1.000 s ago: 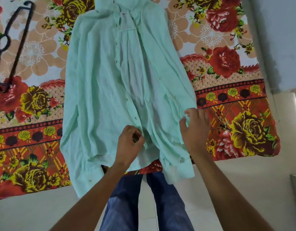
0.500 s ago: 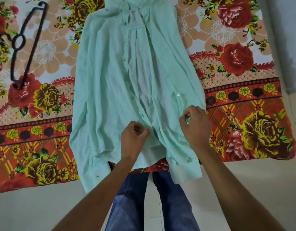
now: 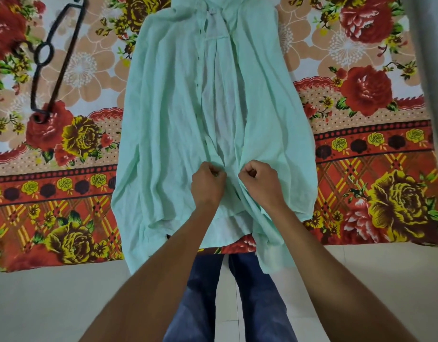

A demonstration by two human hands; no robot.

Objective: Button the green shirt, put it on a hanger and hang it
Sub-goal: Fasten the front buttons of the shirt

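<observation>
The left hand's fingers (image 3: 214, 172) are curled tight and pinch the edge of the shirt's left front panel. The right hand's fingers (image 3: 249, 172) are curled the same way, clamped on the edge of the right front panel. Whether a button sits between either set of fingertips cannot be told. The left hand (image 3: 208, 187) and right hand (image 3: 261, 186) lie just beside each other, knuckles up, at the lower centre of the frame, with a narrow strip of cloth between them.

The shirt (image 3: 168, 119), pale green, lies spread flat up the middle of the frame, collar at the top edge and hem nearest the person. Its front is open: the two edges come close together at the hands and part wider above, showing the paler inside of the back.

It rests on a floral sheet (image 3: 361, 174) in red, yellow and peach. A black hanger (image 3: 54, 70) lies on the sheet at the upper left, well apart from the shirt. Blue jeans (image 3: 200, 292) and a pale tiled floor (image 3: 52, 304) fill the bottom.
</observation>
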